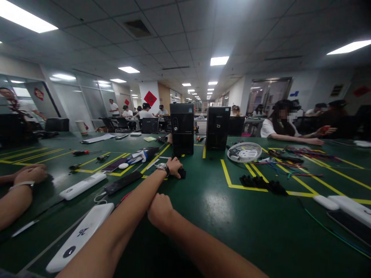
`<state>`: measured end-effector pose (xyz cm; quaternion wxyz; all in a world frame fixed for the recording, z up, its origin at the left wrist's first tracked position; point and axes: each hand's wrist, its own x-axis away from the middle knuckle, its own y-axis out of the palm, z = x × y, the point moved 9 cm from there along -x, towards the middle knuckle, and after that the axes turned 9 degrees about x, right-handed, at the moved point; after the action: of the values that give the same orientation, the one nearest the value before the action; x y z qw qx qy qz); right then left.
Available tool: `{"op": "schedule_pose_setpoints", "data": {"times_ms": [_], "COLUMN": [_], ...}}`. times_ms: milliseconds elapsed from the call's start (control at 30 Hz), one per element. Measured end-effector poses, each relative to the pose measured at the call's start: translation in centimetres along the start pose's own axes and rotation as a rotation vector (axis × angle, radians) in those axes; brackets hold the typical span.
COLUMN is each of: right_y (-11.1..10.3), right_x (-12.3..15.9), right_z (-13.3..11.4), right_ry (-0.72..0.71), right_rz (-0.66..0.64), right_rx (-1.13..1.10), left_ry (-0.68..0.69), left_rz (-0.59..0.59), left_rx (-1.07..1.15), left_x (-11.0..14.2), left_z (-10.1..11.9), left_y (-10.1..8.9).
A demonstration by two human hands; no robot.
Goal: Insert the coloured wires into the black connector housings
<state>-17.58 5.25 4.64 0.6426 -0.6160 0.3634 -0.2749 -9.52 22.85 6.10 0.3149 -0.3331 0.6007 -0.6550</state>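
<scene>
My left hand, with a watch on its wrist, reaches forward over the green table. Its fingers are closed on a small black piece whose kind I cannot make out. Closer to me, beside the left forearm, my right hand is curled into a fist; whatever its fingers hold, if anything, is hidden. Just beyond my left hand a black computer tower stands upright, and a second black tower is to its right. A row of small black pieces lies to the right.
A white round basket and tangled coloured wires lie right. On the left are white power banks, a black pouch-like item, a screwdriver and another person's hands. Across the right side sits another person.
</scene>
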Motion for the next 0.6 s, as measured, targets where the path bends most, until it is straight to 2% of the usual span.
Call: {"op": "schedule_pose_setpoints", "data": {"times_ms": [100,167,233,300,367,433,533,600], "right_y": [0.0,-0.6,-1.5,-2.4,-3.2,-4.2,-6.1,-7.4], "right_x": [-0.3,0.4,2.1,4.7,7.9,11.6,18.7,24.5], "right_z": [-1.1,-1.0,0.2,2.4,5.7,10.4,19.6,26.4], "right_ry": [-0.036,-0.046,-0.028,0.003,0.048,0.129,0.361,0.599], "right_rz": [0.033,0.083,0.157,0.204,0.216,0.218,0.222,0.215], "right_rx": [-0.005,-0.014,-0.009,0.017,0.054,0.085,0.157,0.266], "left_ry": [-0.024,-0.036,-0.043,-0.04,-0.022,0.015,0.126,0.195], "left_rz": [-0.013,-0.021,-0.025,-0.026,-0.023,-0.002,0.114,0.154], "left_rx": [-0.025,-0.033,-0.032,-0.024,-0.01,0.012,0.12,0.212], "left_x": [0.3,0.5,0.7,1.0,1.3,1.4,0.8,-0.2], "left_z": [-0.7,-1.1,-1.4,-1.4,-1.1,-0.2,2.5,5.4], "left_y": [-0.1,-0.1,-0.1,-0.1,-0.1,-0.1,-0.8,-0.7]}}
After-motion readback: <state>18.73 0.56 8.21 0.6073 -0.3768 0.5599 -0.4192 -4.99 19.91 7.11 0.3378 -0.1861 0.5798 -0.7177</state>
